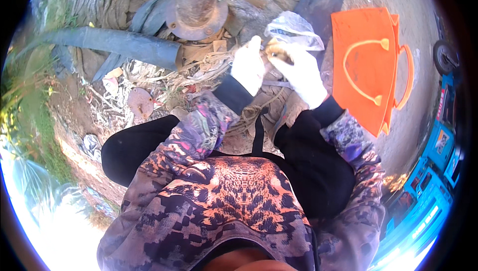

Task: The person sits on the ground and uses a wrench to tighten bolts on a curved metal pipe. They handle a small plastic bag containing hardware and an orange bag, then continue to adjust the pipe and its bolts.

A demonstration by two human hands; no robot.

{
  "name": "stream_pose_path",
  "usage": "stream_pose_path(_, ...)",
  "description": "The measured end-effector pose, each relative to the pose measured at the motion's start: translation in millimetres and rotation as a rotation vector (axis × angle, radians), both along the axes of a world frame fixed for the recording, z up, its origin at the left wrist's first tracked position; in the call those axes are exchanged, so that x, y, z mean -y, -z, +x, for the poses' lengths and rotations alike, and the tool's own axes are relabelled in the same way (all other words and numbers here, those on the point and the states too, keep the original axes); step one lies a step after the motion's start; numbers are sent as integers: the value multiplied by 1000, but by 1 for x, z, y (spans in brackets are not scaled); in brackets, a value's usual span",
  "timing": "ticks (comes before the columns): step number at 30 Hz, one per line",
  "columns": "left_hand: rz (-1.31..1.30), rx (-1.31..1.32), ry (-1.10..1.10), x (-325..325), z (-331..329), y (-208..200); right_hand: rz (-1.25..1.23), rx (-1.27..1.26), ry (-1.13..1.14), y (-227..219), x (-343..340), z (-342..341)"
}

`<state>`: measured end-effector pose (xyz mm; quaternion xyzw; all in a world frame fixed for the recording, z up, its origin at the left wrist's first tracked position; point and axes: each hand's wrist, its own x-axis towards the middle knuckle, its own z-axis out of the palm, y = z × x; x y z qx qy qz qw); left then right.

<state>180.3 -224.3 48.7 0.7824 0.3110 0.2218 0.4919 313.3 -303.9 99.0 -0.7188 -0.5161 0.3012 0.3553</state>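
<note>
Left of the orange bag [367, 71], the right hand [303, 75] seems to pinch a small brownish piece [275, 49]; the left hand [248, 67] is curled nearby, its grip unclear. A slack pinch could drop the piece into the litter [167, 84] farther left of the bag, and the clear plastic [294, 24] could snag it.

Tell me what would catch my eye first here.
Probably the bright orange bag at the right, then the blue vehicle along the lower right rim. After that, the person's left hand and right hand, close together above the centre, and the rusty flanged pipe at the top.
</note>
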Motion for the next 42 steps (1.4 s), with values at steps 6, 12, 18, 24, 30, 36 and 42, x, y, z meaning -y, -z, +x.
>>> stream_pose_path(6,-459,500,-221,6,14,19,161,246,-21,-4,-3,-3)
stream_pose_path(12,-1399,638,-439,-15,17,-30,-82,-237,151,-34,-14,3)
stream_pose_path(18,-1020,420,-200,-32,9,-47,-48,-585,273,-46,-16,18)
stream_pose_path(24,-1008,481,-127,-27,11,-46,99,-438,109,-43,-17,16)
stream_pose_path(30,-902,420,-121,-28,9,-57,114,-510,133,-49,-17,10)
stream_pose_path(36,-721,358,-58,-29,9,-79,85,-495,163,-53,-10,16)
stream_pose_path(42,-848,484,-89,-29,8,-90,178,-291,63,-72,-17,14)
